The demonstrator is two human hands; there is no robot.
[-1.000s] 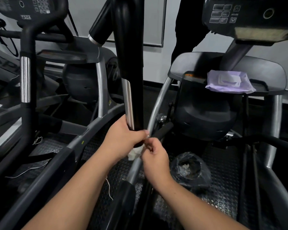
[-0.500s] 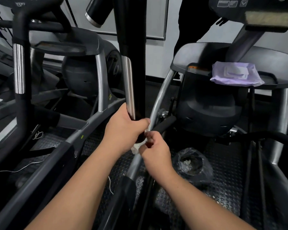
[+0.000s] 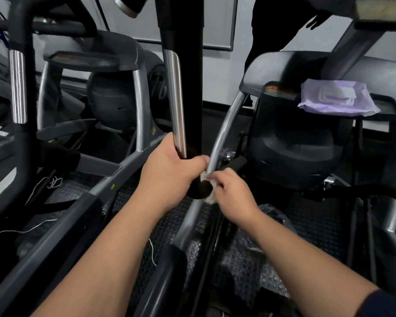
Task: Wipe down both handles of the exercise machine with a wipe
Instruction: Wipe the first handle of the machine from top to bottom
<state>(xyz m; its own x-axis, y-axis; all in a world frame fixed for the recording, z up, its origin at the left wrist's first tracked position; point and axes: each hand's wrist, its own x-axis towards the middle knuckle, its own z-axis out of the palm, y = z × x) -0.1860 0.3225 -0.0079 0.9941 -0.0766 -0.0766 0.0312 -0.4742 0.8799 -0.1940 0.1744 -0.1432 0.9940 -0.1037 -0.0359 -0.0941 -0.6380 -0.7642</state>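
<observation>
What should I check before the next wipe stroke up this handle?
1. Left hand holds the handle near its lower end: ok.
2. Right hand pinches the wipe: ok.
3. Wipe touches the handle's lower end: ok.
4. Wipe wrapped all the way round the handle: cannot tell, both hands hide most of it.
5. Stroke path up the handle free: not ok, the left hand sits just above the wipe.
6. Spare wipes: ok, the purple pack lies on the tray to the right.
</observation>
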